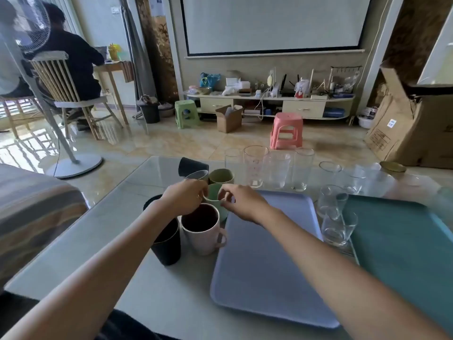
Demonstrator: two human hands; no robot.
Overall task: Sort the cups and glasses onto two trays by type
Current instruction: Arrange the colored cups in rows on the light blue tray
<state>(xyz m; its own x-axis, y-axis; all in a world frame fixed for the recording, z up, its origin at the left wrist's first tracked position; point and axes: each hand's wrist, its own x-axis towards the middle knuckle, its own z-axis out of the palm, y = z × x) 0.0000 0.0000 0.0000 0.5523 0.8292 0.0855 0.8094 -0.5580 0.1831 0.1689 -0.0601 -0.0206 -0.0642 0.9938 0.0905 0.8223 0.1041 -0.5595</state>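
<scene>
Both hands (213,200) pinch the green cup (213,194).

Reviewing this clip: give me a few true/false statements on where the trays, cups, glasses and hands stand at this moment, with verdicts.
1. The lavender tray already holds cups. False: nothing stands on it.
2. Both hands are at the light green cup. True: the left hand and right hand meet at its rim.
3. The white mug stands on the teal tray. False: it stands on the table, left of the lavender tray.
4. Tall clear glasses stand on the table beyond the trays. True.
5. A black cup stands beside the white mug. True.
</scene>
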